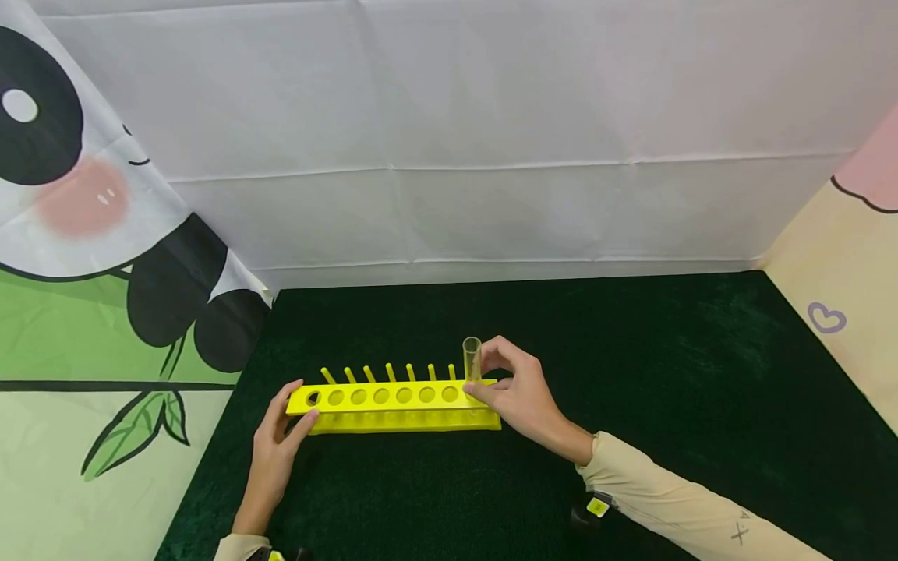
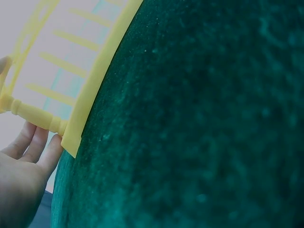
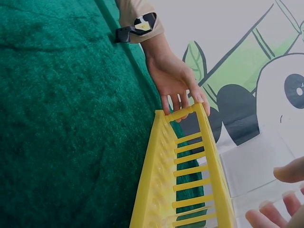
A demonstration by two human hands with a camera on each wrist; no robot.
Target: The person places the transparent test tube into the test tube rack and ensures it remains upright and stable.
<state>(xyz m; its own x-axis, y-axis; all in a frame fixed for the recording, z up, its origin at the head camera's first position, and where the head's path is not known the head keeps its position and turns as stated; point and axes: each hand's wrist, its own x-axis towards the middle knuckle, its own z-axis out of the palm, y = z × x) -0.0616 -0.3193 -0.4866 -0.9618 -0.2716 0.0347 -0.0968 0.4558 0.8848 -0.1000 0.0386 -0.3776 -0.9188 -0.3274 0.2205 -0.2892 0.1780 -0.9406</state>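
A yellow test tube rack stands on the dark green cloth, a row of round holes along its top. My left hand grips the rack's left end, thumb in front and fingers behind; the left wrist view shows its fingers beside the end post. A clear test tube stands upright in the rightmost hole, its lower part partly hidden by my thumb. Around this tube is my right hand, its thumb in front and fingers behind. In the right wrist view, thumb and fingertips are spread apart.
Several yellow pegs stick up along the back of the rack. Dark green cloth covers the table. Behind it rises a white sheet, with a panda-printed sheet at the left and a cream sheet at the right.
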